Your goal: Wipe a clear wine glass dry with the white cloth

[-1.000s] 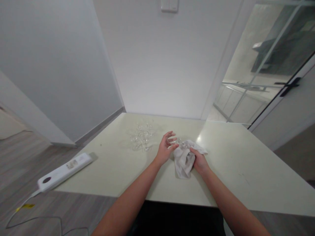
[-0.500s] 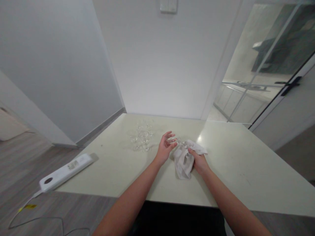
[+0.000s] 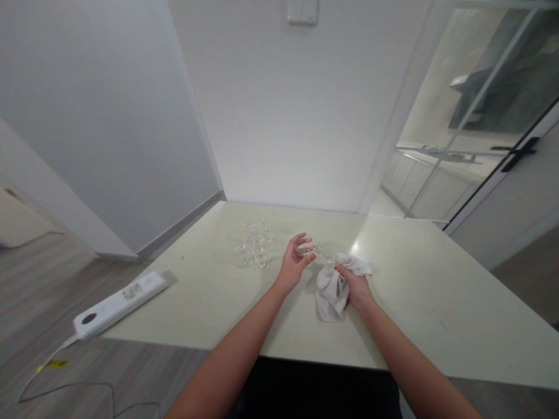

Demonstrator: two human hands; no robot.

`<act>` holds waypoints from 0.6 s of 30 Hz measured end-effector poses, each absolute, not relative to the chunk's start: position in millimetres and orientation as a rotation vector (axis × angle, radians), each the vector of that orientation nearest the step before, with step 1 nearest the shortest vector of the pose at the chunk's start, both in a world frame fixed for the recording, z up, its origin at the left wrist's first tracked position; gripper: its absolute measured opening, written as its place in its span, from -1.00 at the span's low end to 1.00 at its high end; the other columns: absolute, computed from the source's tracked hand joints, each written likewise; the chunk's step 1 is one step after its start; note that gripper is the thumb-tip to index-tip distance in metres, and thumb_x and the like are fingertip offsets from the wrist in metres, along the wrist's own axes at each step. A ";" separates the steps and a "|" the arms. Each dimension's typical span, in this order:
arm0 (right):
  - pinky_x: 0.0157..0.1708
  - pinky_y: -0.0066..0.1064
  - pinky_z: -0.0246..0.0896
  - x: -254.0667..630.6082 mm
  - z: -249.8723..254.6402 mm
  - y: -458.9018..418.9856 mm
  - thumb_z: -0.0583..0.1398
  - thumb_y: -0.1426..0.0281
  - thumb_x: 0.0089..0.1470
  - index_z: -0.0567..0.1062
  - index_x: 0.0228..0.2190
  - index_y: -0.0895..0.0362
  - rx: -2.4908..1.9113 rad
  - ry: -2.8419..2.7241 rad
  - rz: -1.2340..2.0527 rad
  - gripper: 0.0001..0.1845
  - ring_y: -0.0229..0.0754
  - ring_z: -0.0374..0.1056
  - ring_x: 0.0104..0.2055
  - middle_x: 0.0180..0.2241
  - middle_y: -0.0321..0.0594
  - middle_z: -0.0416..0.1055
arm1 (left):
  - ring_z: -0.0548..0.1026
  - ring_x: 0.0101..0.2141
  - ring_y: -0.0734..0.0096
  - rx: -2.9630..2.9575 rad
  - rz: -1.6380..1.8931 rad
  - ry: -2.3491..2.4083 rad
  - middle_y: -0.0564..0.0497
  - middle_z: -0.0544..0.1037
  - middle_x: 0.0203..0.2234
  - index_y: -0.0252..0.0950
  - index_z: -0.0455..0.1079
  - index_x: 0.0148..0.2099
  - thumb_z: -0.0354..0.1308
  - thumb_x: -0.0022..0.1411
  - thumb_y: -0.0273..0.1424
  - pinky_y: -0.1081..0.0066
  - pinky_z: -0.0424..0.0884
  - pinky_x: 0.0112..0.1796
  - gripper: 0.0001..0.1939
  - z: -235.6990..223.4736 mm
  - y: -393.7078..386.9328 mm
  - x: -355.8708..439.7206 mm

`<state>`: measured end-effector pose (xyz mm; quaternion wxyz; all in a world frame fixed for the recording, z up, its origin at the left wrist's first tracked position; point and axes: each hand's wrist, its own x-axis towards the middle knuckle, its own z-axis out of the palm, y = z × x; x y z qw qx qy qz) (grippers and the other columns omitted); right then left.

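A clear stemmed glass [image 3: 319, 250] lies sideways between my two hands, above the table. My left hand [image 3: 297, 256] is curled round its bowl, with the fingers on the far side and the thumb nearer me. My right hand [image 3: 357, 287] grips a crumpled whitish cloth [image 3: 331, 294] at the foot end of the glass, thumb on top. Part of the cloth hangs down toward the table. The foot is partly hidden by cloth and fingers. Left of my left hand stands a group of several clear stemmed glasses [image 3: 257, 240], their outlines faint.
The pale table [image 3: 419, 314] runs up to the white wall [image 3: 288, 128]. A white power strip [image 3: 120, 304] lies at its left edge, its cable [image 3: 65, 384] trailing on the floor. At the right is a glazed door with a black handle [image 3: 519, 154].
The right hand and cloth have shifted slightly to the right, and the cloth's folds have changed. My left hand keeps its hold on the glass. The view has moved very slightly.
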<state>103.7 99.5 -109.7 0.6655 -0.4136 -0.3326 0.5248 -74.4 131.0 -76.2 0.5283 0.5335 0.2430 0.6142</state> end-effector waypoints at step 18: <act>-0.26 -0.37 0.39 101.7 -107.2 100.9 0.34 0.31 -0.17 0.52 -0.33 0.09 -0.934 -0.611 1.283 -0.73 -0.16 0.49 -0.32 -0.35 -0.33 0.58 | 0.45 -0.09 0.31 1.489 1.422 0.580 -0.12 0.32 0.03 -0.14 0.13 0.17 0.32 0.06 -0.34 0.33 0.39 -0.13 -0.34 -82.7 124.2 -68.6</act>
